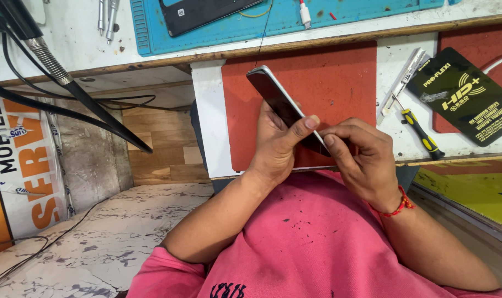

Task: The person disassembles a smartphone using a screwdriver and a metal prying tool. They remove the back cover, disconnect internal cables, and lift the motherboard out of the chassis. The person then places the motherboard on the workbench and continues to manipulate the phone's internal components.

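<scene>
My left hand (277,144) grips a dark smartphone (275,96) with a pale rim, held on edge and tilted up to the left in front of my pink shirt. The thumb presses along its near edge. My right hand (360,157), with a red thread band at the wrist, pinches the phone's lower right end between fingertips and thumb. The lower part of the phone is hidden behind both hands.
A red mat (328,83) lies on the white workbench (394,60) behind the phone. To the right are a yellow-handled screwdriver (419,131), metal tweezers (401,83) and a black packet (467,94). A blue mat (295,16) with a dark device sits further back. Cables (68,88) hang at left.
</scene>
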